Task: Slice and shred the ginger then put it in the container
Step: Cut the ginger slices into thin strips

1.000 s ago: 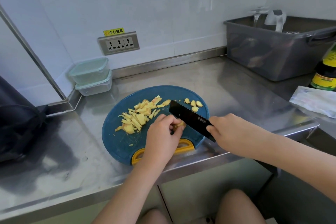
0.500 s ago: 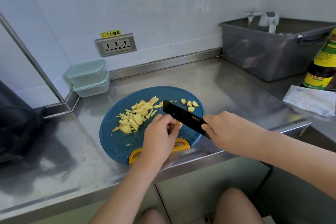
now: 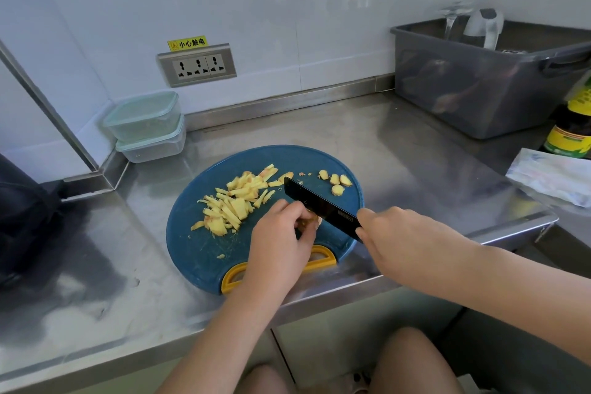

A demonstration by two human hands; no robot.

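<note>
On the steel surface (image 3: 415, 150) lies a round blue cutting board (image 3: 198, 249) with a yellow handle at its near edge. The left hand (image 3: 281, 233) curls its fingers over a small ginger piece (image 3: 311, 221) on the board and pins it down. The right hand (image 3: 403, 233) grips the handle of a black knife (image 3: 319, 206), whose blade lies right against the left fingertips over that piece.

A heap of shredded ginger (image 3: 233, 205) lies on the board to the left of the blade. A few round ginger slices (image 3: 335, 182) lie near the board's far right edge.

Two clear containers (image 3: 145, 117) with pale green lids are stacked in the back left corner, below a wall socket (image 3: 196, 65) and well apart from the board. Both have their lids on.

At the back right stands a grey tub (image 3: 479, 89). A white jug (image 3: 483, 25) and a clear glass piece rise above its rim. Brownish shapes show dimly through its wall, too blurred to tell what they are. A dark bottle (image 3: 572, 134) with a yellow-green label stands beside the tub, and a white wrapped packet (image 3: 550, 176) lies in front of the bottle.
</note>
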